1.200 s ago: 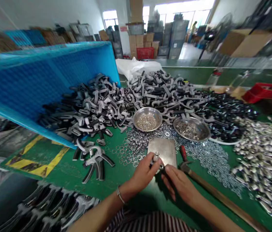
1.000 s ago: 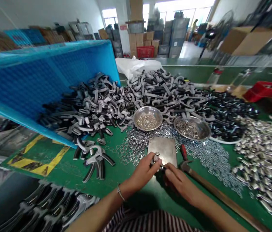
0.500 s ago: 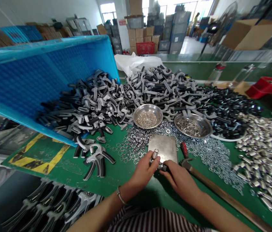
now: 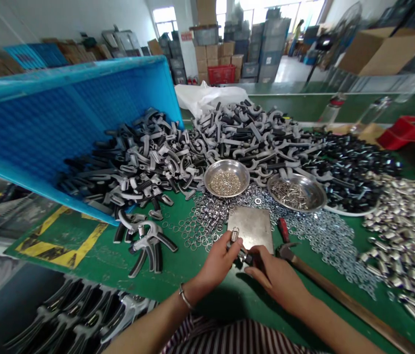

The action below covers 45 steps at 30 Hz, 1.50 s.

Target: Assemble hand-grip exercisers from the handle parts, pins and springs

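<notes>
My left hand (image 4: 216, 263) is closed, with a coil spring (image 4: 234, 235) standing up between thumb and fingers. My right hand (image 4: 275, 278) pinches a small black-headed screw (image 4: 247, 257), its metal end pointing at the left hand's fingertips. Some metal parts there are partly hidden by the fingers. Just beyond both hands lies a flat steel plate (image 4: 253, 223). To the left on the green table (image 4: 178, 275), several grey hand grips with black handles (image 4: 150, 241) rest together.
A hammer (image 4: 332, 285) and a red-handled tool (image 4: 283, 229) lie at right. Two metal bowls (image 4: 226, 164) (image 4: 316, 201) hold small parts. Around are heaps of handles (image 4: 229, 128), black-headed screws (image 4: 347, 162), nuts (image 4: 332, 246) and springs (image 4: 406, 226). A blue crate (image 4: 82, 108) tips open at left.
The right hand has drawn slightly away to the right and down, and more of the metal between the hands shows. The left hand still holds the spring.
</notes>
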Available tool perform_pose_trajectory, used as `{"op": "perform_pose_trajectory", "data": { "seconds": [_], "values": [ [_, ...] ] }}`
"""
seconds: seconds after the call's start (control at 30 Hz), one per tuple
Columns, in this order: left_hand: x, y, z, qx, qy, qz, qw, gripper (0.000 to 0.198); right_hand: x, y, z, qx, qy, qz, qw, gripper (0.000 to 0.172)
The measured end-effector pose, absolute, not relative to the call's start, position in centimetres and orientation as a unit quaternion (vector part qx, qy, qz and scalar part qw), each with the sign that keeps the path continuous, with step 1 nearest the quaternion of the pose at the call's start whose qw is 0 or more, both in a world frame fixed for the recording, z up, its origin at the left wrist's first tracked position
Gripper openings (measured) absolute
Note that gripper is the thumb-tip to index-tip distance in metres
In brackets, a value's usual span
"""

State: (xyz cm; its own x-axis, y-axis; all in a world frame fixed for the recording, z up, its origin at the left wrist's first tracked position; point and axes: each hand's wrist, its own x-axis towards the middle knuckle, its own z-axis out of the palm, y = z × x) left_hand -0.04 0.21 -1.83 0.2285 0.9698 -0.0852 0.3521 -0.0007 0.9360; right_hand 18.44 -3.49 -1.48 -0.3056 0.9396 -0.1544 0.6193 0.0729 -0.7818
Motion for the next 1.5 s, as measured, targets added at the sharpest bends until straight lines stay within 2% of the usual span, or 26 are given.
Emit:
{"op": "perform_pose_trajectory", "data": {
  "seconds": [0.07,0.1,0.2,0.3,0.37,0.43,0.57,0.63,0.7,0.77,0.83,0.9,0.97,1.0,1.1,1.17,1.23,1.3,1.37,1.4,1.5],
  "values": [
    [0.2,0.1,-1.8,0.62,0.53,0.33,0.475,0.026,18.5,-3.5,-1.7,-0.556,-0.754,0.285,0.204,0.036],
    [0.3,0.1,-1.6,0.621,0.528,0.332,0.474,0.026,18.4,-3.6,-1.7,-0.551,-0.755,0.284,0.217,0.034],
    [0.3,-0.1,-1.0,0.642,0.516,0.343,0.451,0.027,17.3,-3.9,-1.4,-0.521,-0.66,0.462,0.282,0.036],
    [0.0,-0.1,-0.3,0.673,0.489,0.349,0.431,0.027,16.2,-4.3,-1.0,-0.458,-0.528,0.647,0.304,0.043],
    [-0.1,0.0,-0.1,0.681,0.484,0.352,0.422,0.027,16.1,-4.2,-0.8,-0.442,-0.505,0.673,0.31,0.044],
    [0.0,0.2,-0.1,0.676,0.499,0.35,0.414,0.026,16.8,-3.6,-0.6,-0.469,-0.55,0.62,0.305,0.041],
    [0.5,0.3,-0.5,0.645,0.521,0.336,0.447,0.027,18.5,-2.2,-0.2,-0.522,-0.716,0.409,0.221,0.03],
    [0.7,0.1,-0.4,0.636,0.523,0.341,0.452,0.026,18.6,-2.0,-0.1,-0.518,-0.724,0.391,0.232,0.032],
    [0.7,-0.1,0.0,0.652,0.514,0.356,0.429,0.024,17.9,-2.3,-0.3,-0.507,-0.653,0.484,0.286,0.042],
    [0.4,-0.1,0.4,0.695,0.474,0.362,0.402,0.02,17.0,-2.8,-0.7,-0.456,-0.508,0.662,0.311,0.051],
    [0.0,0.1,0.4,0.737,0.429,0.344,0.393,0.018,16.5,-3.1,-1.0,-0.371,-0.358,0.813,0.272,0.054],
    [-0.2,0.3,0.0,0.738,0.434,0.322,0.405,0.02,16.6,-3.1,-1.2,-0.331,-0.308,0.865,0.218,0.058],
    [-0.2,0.5,-0.7,0.691,0.478,0.319,0.439,0.025,17.2,-2.9,-1.1,-0.389,-0.392,0.81,0.198,0.064],
    [-0.2,0.6,-1.0,0.659,0.498,0.323,0.462,0.027,17.6,-2.7,-1.0,-0.44,-0.468,0.739,0.202,0.064],
    [0.1,0.5,-1.6,0.592,0.522,0.333,0.517,0.028,18.3,-2.6,-0.8,-0.552,-0.678,0.425,0.235,0.05],
    [0.3,0.3,-1.4,0.595,0.522,0.338,0.51,0.028,18.3,-2.8,-0.8,-0.557,-0.727,0.316,0.25,0.042],
    [0.2,0.1,-1.1,0.632,0.509,0.34,0.475,0.028,18.0,-3.2,-0.9,-0.533,-0.705,0.404,0.236,0.047],
    [0.0,0.0,-0.7,0.69,0.475,0.328,0.437,0.026,17.8,-3.5,-1.1,-0.479,-0.623,0.59,0.185,0.064],
    [-0.2,0.1,-0.7,0.73,0.452,0.307,0.41,0.023,17.7,-3.6,-1.2,-0.441,-0.563,0.682,0.154,0.074],
    [-0.2,0.1,-0.7,0.731,0.456,0.303,0.408,0.023,17.8,-3.5,-1.2,-0.454,-0.572,0.662,0.17,0.071],
    [0.0,0.3,-1.0,0.668,0.491,0.327,0.454,0.026,18.1,-3.4,-1.3,-0.525,-0.649,0.482,0.267,0.05]
  ]
}}
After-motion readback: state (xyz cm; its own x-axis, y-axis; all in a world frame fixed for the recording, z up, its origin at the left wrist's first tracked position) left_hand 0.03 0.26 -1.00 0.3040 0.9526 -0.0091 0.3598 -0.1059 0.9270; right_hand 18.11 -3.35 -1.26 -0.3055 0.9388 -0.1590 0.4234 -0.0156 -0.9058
